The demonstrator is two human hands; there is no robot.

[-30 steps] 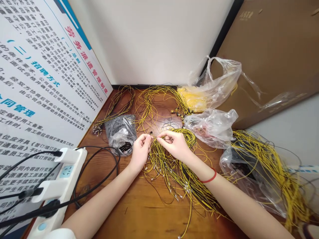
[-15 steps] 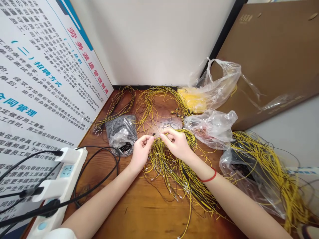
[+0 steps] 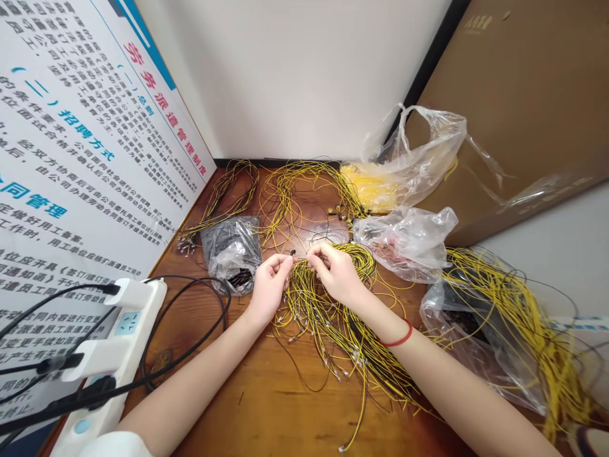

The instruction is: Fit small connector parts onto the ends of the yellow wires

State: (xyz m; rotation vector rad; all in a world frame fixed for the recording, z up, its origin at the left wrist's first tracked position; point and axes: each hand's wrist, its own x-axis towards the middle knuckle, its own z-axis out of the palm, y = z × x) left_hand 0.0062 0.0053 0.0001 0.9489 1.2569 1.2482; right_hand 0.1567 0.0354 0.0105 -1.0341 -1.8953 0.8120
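Note:
My left hand is closed in a pinch on a small black part, which shows at the thumb and fingertips. Close beside it, my right hand pinches what looks like a thin wire that spans the short gap between both hands. Its far end is too small to make out. Beneath the hands lies a large bundle of yellow and black wires, many with small whitish tips. A red band circles my right wrist.
At the left are a grey plastic bag with black parts and a white power strip with black cables. Clear bags and more yellow wires lie right. Wire coils lie at the back; a brown box stands right.
The hands stay close together in nearly the same pose. The thin wire between the fingertips shows more plainly now. The whole view has shifted slightly.

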